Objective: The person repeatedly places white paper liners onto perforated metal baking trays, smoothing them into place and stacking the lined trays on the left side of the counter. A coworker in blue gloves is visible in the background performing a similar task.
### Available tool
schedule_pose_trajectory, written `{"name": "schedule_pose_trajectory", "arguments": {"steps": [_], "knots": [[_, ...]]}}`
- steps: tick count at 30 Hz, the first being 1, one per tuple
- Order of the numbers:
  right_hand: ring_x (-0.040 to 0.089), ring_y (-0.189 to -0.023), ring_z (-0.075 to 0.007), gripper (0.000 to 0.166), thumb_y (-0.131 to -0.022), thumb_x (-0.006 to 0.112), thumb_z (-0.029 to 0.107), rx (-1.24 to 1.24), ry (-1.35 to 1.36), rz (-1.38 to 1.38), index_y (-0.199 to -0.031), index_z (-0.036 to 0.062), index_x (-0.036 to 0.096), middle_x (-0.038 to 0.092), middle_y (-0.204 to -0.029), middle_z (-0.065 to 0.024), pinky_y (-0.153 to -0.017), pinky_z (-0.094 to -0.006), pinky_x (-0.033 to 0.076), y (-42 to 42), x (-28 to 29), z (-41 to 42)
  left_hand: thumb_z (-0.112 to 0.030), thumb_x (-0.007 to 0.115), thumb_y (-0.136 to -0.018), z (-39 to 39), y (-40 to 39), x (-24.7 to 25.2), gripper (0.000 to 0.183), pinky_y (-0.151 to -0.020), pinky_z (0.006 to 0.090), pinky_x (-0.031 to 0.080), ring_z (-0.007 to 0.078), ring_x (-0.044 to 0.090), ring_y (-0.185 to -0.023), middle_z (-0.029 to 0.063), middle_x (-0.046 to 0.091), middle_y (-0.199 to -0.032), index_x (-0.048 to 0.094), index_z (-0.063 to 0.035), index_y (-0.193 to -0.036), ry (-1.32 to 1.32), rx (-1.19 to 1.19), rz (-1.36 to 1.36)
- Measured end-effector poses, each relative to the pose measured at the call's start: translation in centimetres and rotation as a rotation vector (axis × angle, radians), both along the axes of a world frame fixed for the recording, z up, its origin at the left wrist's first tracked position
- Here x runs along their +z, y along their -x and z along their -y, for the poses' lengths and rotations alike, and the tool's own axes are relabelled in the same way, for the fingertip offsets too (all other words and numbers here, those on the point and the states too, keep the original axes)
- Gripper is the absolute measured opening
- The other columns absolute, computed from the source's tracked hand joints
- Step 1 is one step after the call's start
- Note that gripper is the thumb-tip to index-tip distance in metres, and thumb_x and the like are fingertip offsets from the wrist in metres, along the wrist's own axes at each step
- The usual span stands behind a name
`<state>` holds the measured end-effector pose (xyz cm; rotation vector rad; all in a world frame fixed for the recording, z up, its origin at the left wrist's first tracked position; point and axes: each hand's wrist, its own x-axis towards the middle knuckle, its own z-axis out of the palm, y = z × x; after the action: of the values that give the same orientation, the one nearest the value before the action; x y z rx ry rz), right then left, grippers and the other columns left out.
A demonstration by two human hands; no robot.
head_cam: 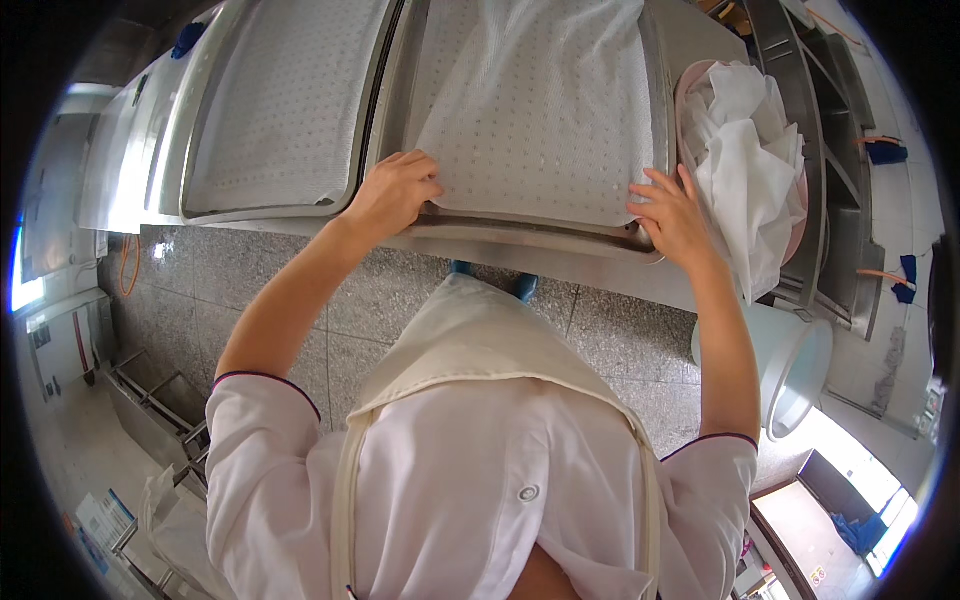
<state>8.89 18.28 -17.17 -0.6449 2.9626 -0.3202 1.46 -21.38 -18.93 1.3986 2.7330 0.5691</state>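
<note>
A white mesh cloth (525, 135) lies over a perforated metal tray (487, 223), rippled toward its far side. My left hand (401, 187) pinches the near left corner of this cloth with curled fingers, at the tray's rim. At the near right corner, my right hand (667, 210) has its fingers spread, the tips touching the cloth's edge; whether they grip it is unclear. To the left, a second perforated tray (262, 217) is lined with a flatter white mesh cloth (277, 120).
A pink basin (686, 79) heaped with white cloths (742, 165) stands right of the trays. Beyond it is a metal shelving rack (840, 150). A pale plastic bucket (780, 375) is at the lower right, and a metal frame (157, 405) at the lower left.
</note>
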Motion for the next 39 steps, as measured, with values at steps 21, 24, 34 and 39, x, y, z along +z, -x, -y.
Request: {"name": "schedule_pose_trajectory", "arguments": {"steps": [21,24,34,39], "knots": [[0.045,-0.123,-0.0236,0.017,-0.074,0.066,0.023,-0.042,-0.093,0.168,-0.07,0.0079,0.071,0.062,-0.113,-0.0087,-0.112,-0.0522,0.01,0.2,2.6,1.8,-0.009,0.063,-0.078,-4.5,1.9,-1.1,0.015,-0.071,0.0346,0.049,0.0276,0.062,-0.079,0.0096,0.064,-0.088,0.067,-0.0033,-0.091,-0.228,0.227,0.291],[0.045,-0.123,-0.0235,0.018,-0.074,0.066,0.024,-0.055,-0.057,0.175,-0.07,0.0071,0.07,0.062,-0.113,-0.0097,-0.112,-0.0524,0.01,0.0,2.3,1.5,-0.008,0.066,-0.077,-5.6,2.4,-2.3,0.014,-0.069,0.0323,0.049,0.0247,0.063,-0.076,0.0091,0.064,-0.088,0.067,-0.002,-0.089,-0.253,0.348,0.383],[0.058,-0.102,-0.0214,0.003,-0.079,0.062,0.009,-0.243,0.117,0.11,-0.077,0.0072,0.063,0.063,-0.092,-0.0051,-0.109,-0.0502,0.016,0.7,1.2,1.6,-0.008,0.069,-0.075,-6.5,2.3,-2.8,0.009,-0.068,0.0319,0.048,0.0232,0.063,-0.076,0.0059,0.063,-0.086,0.068,-0.0045,-0.083,-0.194,0.51,0.368],[0.058,-0.091,-0.0184,0.004,-0.079,0.062,0.007,-0.202,0.045,-0.031,-0.081,0.0098,0.063,0.06,-0.084,-0.0022,-0.106,-0.0458,0.021,1.8,-1.2,2.2,-0.01,0.067,-0.074,-6.9,3.0,-2.2,0.007,-0.072,0.0354,0.048,0.0272,0.061,-0.08,0.0063,0.063,-0.088,0.067,-0.0053,-0.08,-0.059,0.441,0.386]]}}
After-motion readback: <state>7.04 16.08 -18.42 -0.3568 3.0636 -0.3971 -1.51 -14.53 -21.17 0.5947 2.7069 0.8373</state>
